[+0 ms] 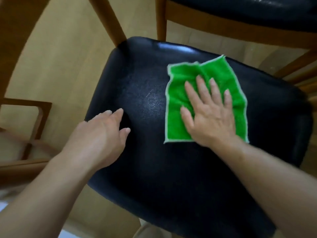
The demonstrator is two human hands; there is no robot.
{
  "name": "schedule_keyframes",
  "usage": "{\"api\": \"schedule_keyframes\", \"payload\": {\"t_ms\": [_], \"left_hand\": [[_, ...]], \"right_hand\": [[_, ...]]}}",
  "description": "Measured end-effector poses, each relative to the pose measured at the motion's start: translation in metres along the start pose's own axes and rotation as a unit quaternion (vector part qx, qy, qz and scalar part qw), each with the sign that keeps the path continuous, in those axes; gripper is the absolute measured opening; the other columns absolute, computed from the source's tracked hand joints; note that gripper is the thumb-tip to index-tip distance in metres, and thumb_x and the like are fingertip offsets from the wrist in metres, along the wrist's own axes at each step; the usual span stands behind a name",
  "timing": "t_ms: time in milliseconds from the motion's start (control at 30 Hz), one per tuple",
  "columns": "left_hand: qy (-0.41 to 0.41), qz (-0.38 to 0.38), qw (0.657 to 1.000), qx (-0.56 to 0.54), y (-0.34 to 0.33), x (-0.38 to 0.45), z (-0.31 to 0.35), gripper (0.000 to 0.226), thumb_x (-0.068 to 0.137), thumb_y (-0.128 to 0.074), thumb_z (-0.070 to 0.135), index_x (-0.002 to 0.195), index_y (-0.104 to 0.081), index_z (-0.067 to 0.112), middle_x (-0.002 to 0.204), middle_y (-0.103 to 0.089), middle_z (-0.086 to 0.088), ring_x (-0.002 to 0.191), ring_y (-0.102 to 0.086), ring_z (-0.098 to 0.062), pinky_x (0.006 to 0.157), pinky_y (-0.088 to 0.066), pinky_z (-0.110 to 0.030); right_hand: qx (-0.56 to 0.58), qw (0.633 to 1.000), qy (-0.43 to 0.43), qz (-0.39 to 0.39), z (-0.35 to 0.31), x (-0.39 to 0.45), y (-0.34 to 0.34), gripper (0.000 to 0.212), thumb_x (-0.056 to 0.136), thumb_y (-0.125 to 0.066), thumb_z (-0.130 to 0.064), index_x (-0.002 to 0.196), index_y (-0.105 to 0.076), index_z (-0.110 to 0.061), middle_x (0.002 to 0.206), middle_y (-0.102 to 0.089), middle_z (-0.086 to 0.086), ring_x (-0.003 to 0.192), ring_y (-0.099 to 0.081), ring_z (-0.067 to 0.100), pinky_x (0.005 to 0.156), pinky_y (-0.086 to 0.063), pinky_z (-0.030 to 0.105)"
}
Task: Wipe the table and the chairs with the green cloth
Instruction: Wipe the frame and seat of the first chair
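A black padded chair seat fills the middle of the view. The green cloth, edged in white, lies spread on the seat's right half. My right hand presses flat on the cloth with straight, spread fingers. My left hand rests near the seat's left edge, fingers relaxed and slightly curled, holding nothing. A faint shiny patch shows on the seat just left of the cloth.
A second chair with a black seat and wooden frame stands beyond, at the top right. A wooden leg rises at the seat's far left corner. Another wooden frame stands on the beige floor at the left.
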State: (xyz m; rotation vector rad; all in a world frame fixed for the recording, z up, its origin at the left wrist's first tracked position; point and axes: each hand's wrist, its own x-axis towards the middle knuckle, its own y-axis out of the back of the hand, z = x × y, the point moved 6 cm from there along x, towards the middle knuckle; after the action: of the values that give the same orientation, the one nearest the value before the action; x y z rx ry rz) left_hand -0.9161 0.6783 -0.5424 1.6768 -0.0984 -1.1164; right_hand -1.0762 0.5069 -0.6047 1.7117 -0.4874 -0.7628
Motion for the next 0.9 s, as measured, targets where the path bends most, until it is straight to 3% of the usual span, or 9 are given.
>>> {"api": "schedule_keyframes", "payload": {"t_ms": [133,200,333,433,500,600,667,767,900], "left_hand": [[-0.023,0.025,0.999,-0.017,0.001,0.003,0.012,0.064,0.099,-0.037,0.041,0.153,-0.011,0.019,0.159,-0.018,-0.006,0.144,-0.022,-0.022,0.113,-0.027,-0.044],[-0.022,0.034,0.998,-0.038,0.005,0.011,0.018,0.065,0.099,-0.038,0.041,0.153,-0.011,0.017,0.159,-0.018,-0.009,0.144,-0.02,-0.024,0.113,-0.027,-0.045],[0.001,0.034,0.996,-0.088,0.008,0.032,0.041,0.076,0.095,-0.043,0.051,0.153,-0.009,0.015,0.16,-0.009,-0.015,0.146,-0.013,-0.029,0.115,-0.022,-0.046],[0.012,0.0,0.994,-0.104,-0.003,0.044,0.077,0.097,0.086,-0.05,0.063,0.153,0.0,0.013,0.16,0.004,-0.018,0.147,0.0,-0.034,0.116,-0.016,-0.049],[0.035,-0.037,0.99,-0.128,-0.015,0.047,0.102,0.114,0.078,-0.054,0.071,0.152,0.009,0.013,0.158,0.016,-0.018,0.145,0.012,-0.035,0.115,-0.01,-0.052],[0.069,-0.083,0.982,-0.153,-0.037,0.046,0.127,0.139,0.06,-0.053,0.086,0.144,0.031,0.013,0.148,0.039,-0.02,0.139,0.031,-0.037,0.112,0.0,-0.062],[0.083,-0.086,0.98,-0.161,-0.043,0.044,0.132,0.147,0.045,-0.041,0.096,0.139,0.038,0.017,0.144,0.046,-0.018,0.136,0.037,-0.036,0.108,0.005,-0.067],[0.093,-0.069,0.972,-0.205,-0.041,0.045,0.131,0.148,0.028,-0.02,0.101,0.139,0.038,0.024,0.145,0.047,-0.012,0.136,0.038,-0.031,0.109,0.009,-0.067],[0.092,-0.109,0.971,-0.19,-0.039,0.045,0.128,0.149,0.025,-0.026,0.103,0.132,0.045,0.028,0.141,0.052,-0.011,0.134,0.039,-0.033,0.109,0.003,-0.068]], "right_hand": [[0.007,0.996,-0.093,-0.015,0.013,0.004,-0.004,0.067,0.093,-0.014,-0.058,0.153,0.003,-0.034,0.163,0.011,-0.001,0.148,0.011,0.027,0.115,0.005,0.056],[0.007,0.993,-0.115,0.006,-0.014,-0.036,-0.013,0.069,0.093,-0.019,-0.056,0.155,-0.005,-0.027,0.163,0.003,0.007,0.148,0.002,0.035,0.113,0.001,0.06],[0.018,0.998,-0.054,-0.026,-0.081,-0.144,-0.045,0.076,0.083,-0.041,-0.054,0.15,-0.031,-0.02,0.158,-0.022,0.016,0.142,-0.021,0.044,0.109,-0.016,0.066],[-0.001,0.996,-0.023,-0.09,-0.108,-0.185,-0.063,0.09,0.062,-0.055,-0.062,0.141,-0.038,-0.025,0.149,-0.034,0.009,0.131,-0.034,0.041,0.103,-0.02,0.064],[0.035,0.994,-0.006,-0.104,-0.104,-0.186,-0.063,0.084,0.063,-0.051,-0.062,0.14,-0.04,-0.032,0.148,-0.035,0.003,0.13,-0.037,0.035,0.102,-0.023,0.061],[0.109,0.992,0.043,-0.034,-0.064,-0.163,-0.044,0.062,0.077,-0.05,-0.056,0.137,-0.05,-0.04,0.149,-0.042,-0.006,0.134,-0.042,0.024,0.105,-0.026,0.053],[0.1,0.994,0.031,0.01,-0.026,-0.135,-0.03,0.055,0.084,-0.047,-0.052,0.137,-0.051,-0.037,0.148,-0.045,-0.005,0.137,-0.041,0.025,0.109,-0.023,0.054],[0.048,0.998,-0.023,0.017,0.029,-0.08,-0.007,0.058,0.089,-0.039,-0.052,0.144,-0.042,-0.033,0.155,-0.034,-0.002,0.143,-0.028,0.028,0.112,-0.016,0.057],[0.043,0.982,-0.182,0.025,0.099,-0.03,0.006,0.064,0.093,-0.02,-0.055,0.153,-0.006,-0.038,0.163,0.001,-0.004,0.149,0.003,0.025,0.114,0.002,0.058]]}}
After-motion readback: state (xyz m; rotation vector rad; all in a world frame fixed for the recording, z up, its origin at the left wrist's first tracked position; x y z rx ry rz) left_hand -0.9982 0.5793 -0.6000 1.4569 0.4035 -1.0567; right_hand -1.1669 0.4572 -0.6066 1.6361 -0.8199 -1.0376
